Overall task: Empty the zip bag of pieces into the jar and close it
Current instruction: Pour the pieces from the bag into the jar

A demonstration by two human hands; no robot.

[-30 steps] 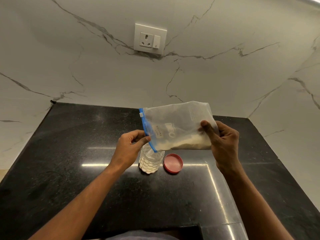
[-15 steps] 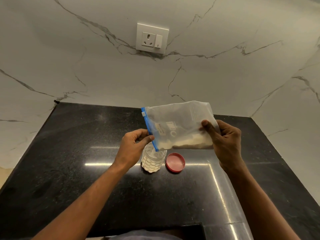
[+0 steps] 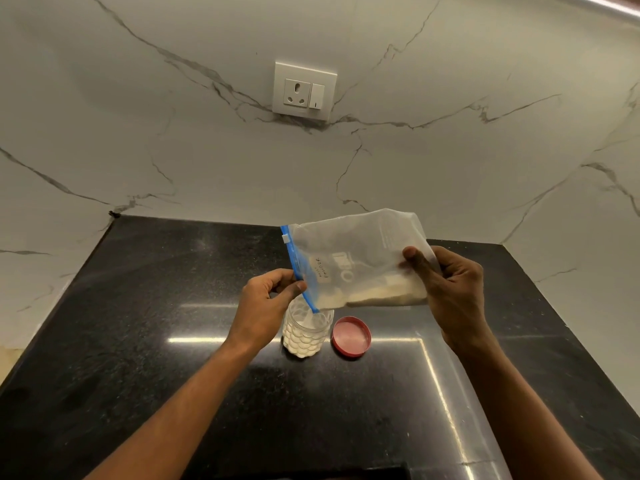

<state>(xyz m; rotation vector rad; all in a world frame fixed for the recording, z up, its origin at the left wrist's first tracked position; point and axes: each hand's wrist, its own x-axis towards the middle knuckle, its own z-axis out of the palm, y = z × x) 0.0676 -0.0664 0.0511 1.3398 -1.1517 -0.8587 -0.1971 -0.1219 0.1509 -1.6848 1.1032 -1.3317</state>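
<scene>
A clear zip bag (image 3: 356,258) with a blue zip strip is held sideways above the counter, its zip end tilted down to the left. Pale contents lie along its lower edge. My left hand (image 3: 265,306) pinches the blue zip edge just above the mouth of a clear dimpled jar (image 3: 306,336), which stands upright and holds pale contents. My right hand (image 3: 450,289) grips the bag's closed bottom end, slightly higher. The lower corner of the zip end dips into the jar's mouth. A red lid (image 3: 351,337) lies flat just right of the jar.
The black speckled stone counter (image 3: 156,341) stretches wide on the left and toward me. White marble walls close it in at the back and right, with a socket and switch plate (image 3: 304,91) on the back wall.
The bag, jar and hands hold almost the same pose. The pale contents have slid a little toward the zip end.
</scene>
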